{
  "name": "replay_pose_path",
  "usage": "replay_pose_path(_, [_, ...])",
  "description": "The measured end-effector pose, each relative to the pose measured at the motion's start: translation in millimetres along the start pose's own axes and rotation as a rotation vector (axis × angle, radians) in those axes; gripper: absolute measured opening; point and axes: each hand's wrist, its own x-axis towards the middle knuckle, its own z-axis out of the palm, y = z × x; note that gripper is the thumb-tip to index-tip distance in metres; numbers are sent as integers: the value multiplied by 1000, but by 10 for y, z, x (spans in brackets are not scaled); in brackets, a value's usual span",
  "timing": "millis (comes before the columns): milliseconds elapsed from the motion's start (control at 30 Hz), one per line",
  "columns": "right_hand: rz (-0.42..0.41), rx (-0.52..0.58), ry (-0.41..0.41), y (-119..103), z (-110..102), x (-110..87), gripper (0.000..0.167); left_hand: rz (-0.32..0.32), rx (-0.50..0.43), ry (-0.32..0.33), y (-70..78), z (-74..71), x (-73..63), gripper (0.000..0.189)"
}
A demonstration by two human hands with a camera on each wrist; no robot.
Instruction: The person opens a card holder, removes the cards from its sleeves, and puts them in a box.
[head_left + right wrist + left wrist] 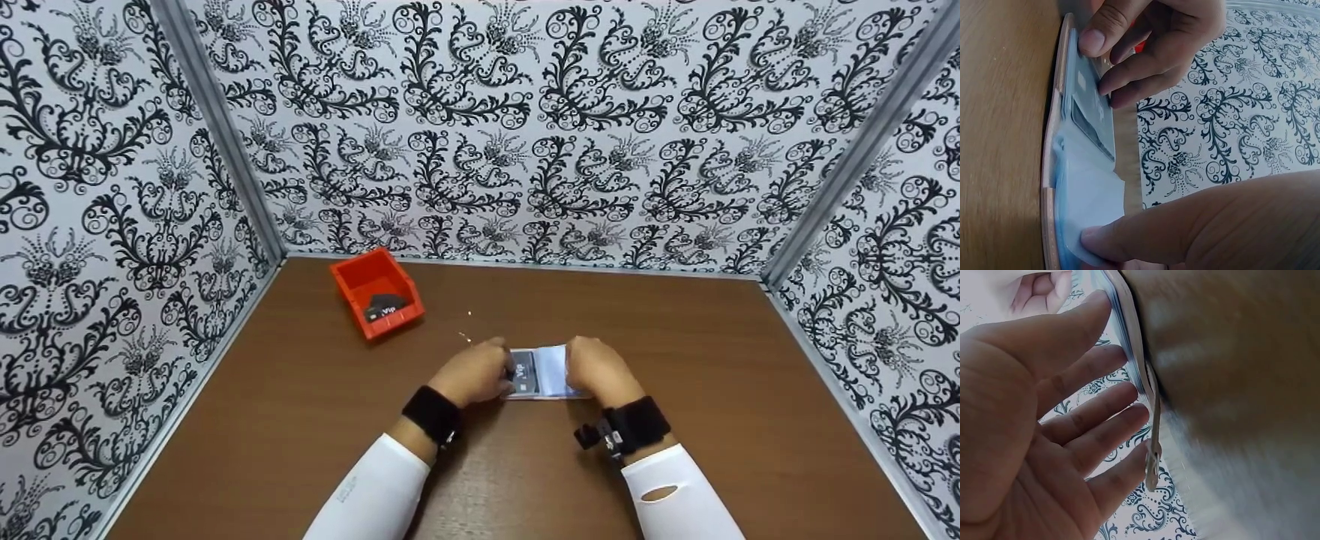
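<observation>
An opened card holder (553, 371) with clear plastic sleeves lies on the table between both hands. A dark card marked "Vip" (523, 373) sits on its left side. My left hand (476, 369) touches that side; in the left wrist view its fingers are mostly straight against the page edges, near a strap with a metal snap (1154, 439). From the right wrist view, the left thumb is at the holder's edge and the fingertips touch the dark card (1092, 107). My right hand (600, 367) pinches the right-hand sleeves (1095, 185), thumb on top, other fingers mostly hidden.
An orange-red open bin (394, 322) stands at the back left, with dark cards (386, 306) inside. The brown table (712, 390) is bordered by patterned walls (525, 150) at the back and both sides.
</observation>
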Motion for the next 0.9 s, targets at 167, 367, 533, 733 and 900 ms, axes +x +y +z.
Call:
replay_pose_path(167, [-10, 21, 4, 22, -20, -9, 9, -21, 4, 5, 2, -3, 2, 14])
replay_pose_path(367, [-55, 50, 75, -39, -71, -51, 11, -46, -11, -3, 9, -1, -7, 13])
replay_pose_path(533, [-169, 263, 104, -190, -83, -65, 7, -62, -34, -9, 7, -6, -3, 13])
replay_pose_path(733, [-164, 522, -2, -241, 35, -13, 10, -59, -47, -16, 20, -20, 0, 14])
replay_pose_path(900, [-74, 675, -40, -146, 158, 62, 13, -50, -52, -11, 27, -22, 2, 14])
